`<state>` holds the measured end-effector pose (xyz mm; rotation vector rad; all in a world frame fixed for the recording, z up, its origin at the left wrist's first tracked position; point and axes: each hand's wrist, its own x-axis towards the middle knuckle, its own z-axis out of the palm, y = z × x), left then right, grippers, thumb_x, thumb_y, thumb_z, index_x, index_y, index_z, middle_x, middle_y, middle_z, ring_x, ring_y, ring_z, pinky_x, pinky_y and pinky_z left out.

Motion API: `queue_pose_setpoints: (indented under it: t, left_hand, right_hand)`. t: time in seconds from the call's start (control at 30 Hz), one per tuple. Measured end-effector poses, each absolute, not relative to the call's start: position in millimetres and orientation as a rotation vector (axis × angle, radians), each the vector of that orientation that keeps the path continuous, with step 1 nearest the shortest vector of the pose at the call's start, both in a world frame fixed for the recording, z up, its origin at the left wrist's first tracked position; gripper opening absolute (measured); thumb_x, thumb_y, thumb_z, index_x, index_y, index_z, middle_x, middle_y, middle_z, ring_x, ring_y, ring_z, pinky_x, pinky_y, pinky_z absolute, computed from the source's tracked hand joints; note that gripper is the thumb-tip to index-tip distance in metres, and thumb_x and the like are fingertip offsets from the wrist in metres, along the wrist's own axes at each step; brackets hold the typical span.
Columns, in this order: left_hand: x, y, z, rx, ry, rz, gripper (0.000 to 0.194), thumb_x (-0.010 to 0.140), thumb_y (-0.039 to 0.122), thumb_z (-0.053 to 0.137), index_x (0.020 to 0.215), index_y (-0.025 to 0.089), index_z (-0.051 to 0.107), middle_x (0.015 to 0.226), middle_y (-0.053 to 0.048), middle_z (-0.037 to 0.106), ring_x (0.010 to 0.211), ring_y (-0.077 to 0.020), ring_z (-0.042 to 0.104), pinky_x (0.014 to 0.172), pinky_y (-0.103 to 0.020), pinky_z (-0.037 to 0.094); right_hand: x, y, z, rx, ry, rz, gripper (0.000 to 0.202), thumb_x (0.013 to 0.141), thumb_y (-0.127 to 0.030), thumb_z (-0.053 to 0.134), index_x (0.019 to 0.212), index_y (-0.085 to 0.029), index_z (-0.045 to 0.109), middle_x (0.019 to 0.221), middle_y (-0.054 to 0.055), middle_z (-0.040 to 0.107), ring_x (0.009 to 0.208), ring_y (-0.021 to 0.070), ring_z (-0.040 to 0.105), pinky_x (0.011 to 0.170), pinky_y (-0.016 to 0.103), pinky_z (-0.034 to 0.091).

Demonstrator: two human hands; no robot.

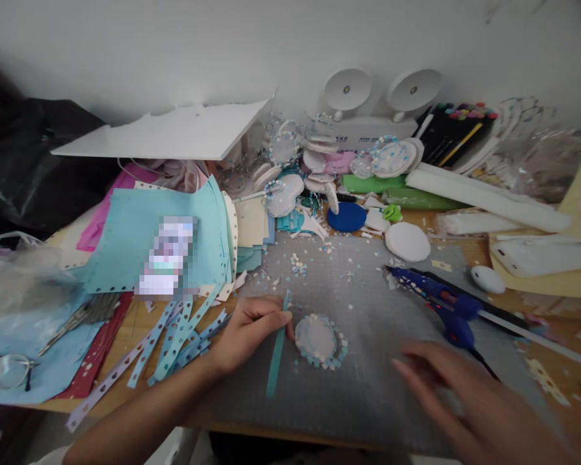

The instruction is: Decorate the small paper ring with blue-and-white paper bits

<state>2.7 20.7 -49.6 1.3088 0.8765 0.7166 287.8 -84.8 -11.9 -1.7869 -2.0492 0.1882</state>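
Observation:
My left hand [249,332] pinches a narrow teal paper strip [277,349] that lies on the grey cutting mat [358,387]. Just right of the strip sits a round white foam disc [319,340] edged with small pale blue and white paper bits. My right hand [469,400] hovers blurred over the mat's near right part, fingers spread and holding nothing. A blue glue gun [440,300] lies on the mat just beyond that hand.
Punched blue paper strips [174,342] fan out left of the mat beside stacked teal sheets [164,245]. White foam discs [407,241], a blue disc [346,217], foam rolls [484,194], markers [458,129] and a white board [174,132] crowd the back. Glasses [10,369] lie far left.

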Motion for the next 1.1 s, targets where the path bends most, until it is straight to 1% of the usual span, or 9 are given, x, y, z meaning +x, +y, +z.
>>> queue_pose_setpoints:
  t: [0.07,0.2,0.47,0.53,0.6,0.7,0.83,0.9,1.1]
  left_hand:
    - [3,19,-50,1.239,0.895,0.714,0.034,0.087,0.033,0.059,0.061,0.015,0.072,0.059,0.0,0.054,0.059,-0.0112,0.046,0.058,-0.024,0.034]
    - [3,18,-52,1.062,0.921,0.728,0.033,0.083,0.035,0.061,0.059,0.013,0.068,0.057,0.0,0.052,0.055,-0.0112,0.043,0.054,-0.024,0.034]
    - [5,20,-55,1.052,0.944,0.773,0.046,0.083,0.044,0.062,0.049,0.014,0.051,0.051,0.004,0.039,0.052,-0.009,0.034,0.051,-0.024,0.032]
    - [6,18,-51,1.107,0.952,0.771,0.047,0.087,0.047,0.058,0.053,0.014,0.057,0.051,0.004,0.04,0.051,-0.0092,0.036,0.052,-0.024,0.033]
    - [7,17,-46,1.281,0.942,0.784,0.044,0.091,0.045,0.053,0.065,0.013,0.068,0.058,0.001,0.052,0.058,-0.0118,0.047,0.06,-0.025,0.039]
    - [8,15,-40,1.686,0.868,0.812,0.034,0.089,0.045,0.058,0.097,0.015,0.072,0.089,-0.008,0.065,0.086,-0.0203,0.059,0.08,-0.032,0.046]
    - [16,12,-43,2.074,0.816,0.706,0.075,0.067,0.057,0.078,0.128,0.018,0.057,0.121,-0.015,0.058,0.112,-0.0311,0.053,0.098,-0.046,0.043]
    - [20,11,-47,2.157,0.807,0.643,0.08,0.066,0.059,0.077,0.131,0.019,0.053,0.125,-0.016,0.058,0.115,-0.0321,0.052,0.1,-0.048,0.041]
    - [21,12,-49,2.112,0.798,0.669,0.055,0.073,0.045,0.077,0.117,0.019,0.057,0.112,-0.012,0.064,0.106,-0.0278,0.057,0.095,-0.043,0.045]
  right_hand:
    - [248,-65,-2,-1.522,-2.193,0.101,0.021,0.095,-0.034,0.047,0.1,-0.021,0.063,0.089,0.008,0.073,0.079,0.0227,0.071,0.067,0.036,0.059]
    - [191,-27,3,-1.059,-2.35,-0.002,0.02,0.092,-0.016,0.049,0.102,-0.013,0.066,0.097,0.012,0.072,0.081,0.0245,0.067,0.07,0.039,0.057]
    - [181,6,-7,-0.611,-2.388,-0.21,0.025,0.091,-0.008,0.047,0.082,-0.018,0.068,0.087,0.007,0.074,0.083,0.0214,0.068,0.074,0.033,0.058]
    - [191,11,-11,-0.614,-2.311,-0.195,0.021,0.091,-0.009,0.047,0.086,-0.019,0.066,0.087,0.007,0.074,0.083,0.0202,0.068,0.075,0.032,0.058]
    - [205,14,-16,-0.757,-2.147,-0.096,0.015,0.09,-0.011,0.051,0.094,-0.02,0.062,0.088,0.007,0.072,0.082,0.0198,0.068,0.073,0.033,0.058]
    - [225,12,-22,-1.105,-1.732,0.082,0.016,0.085,-0.011,0.062,0.095,-0.024,0.06,0.088,0.004,0.069,0.08,0.019,0.068,0.069,0.034,0.056]
    - [241,4,-34,-1.214,-1.304,0.379,0.008,0.085,-0.019,0.064,0.091,-0.023,0.061,0.083,0.003,0.066,0.067,0.0175,0.064,0.062,0.034,0.054]
    - [244,1,-42,-1.218,-1.245,0.504,0.004,0.086,-0.023,0.064,0.09,-0.023,0.062,0.081,0.003,0.066,0.065,0.0179,0.063,0.06,0.035,0.053]
    - [238,-6,-48,-1.156,-1.158,0.798,0.001,0.089,-0.025,0.062,0.089,-0.024,0.062,0.077,0.002,0.067,0.063,0.019,0.064,0.058,0.035,0.054]
